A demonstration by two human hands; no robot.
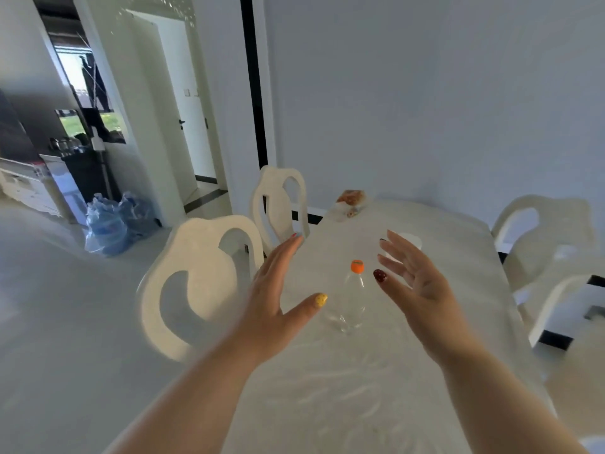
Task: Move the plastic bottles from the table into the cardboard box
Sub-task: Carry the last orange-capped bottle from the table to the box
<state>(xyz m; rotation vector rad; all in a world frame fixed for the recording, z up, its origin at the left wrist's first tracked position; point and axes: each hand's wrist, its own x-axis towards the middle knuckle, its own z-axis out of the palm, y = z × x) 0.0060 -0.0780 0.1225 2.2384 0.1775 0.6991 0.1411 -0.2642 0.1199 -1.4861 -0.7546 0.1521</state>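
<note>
Flanking upright bottle (353, 296): left hand (275, 299), right hand (414, 283), both spread.

white chairs (196, 283), water jugs (108, 224), door (186, 103)
</note>
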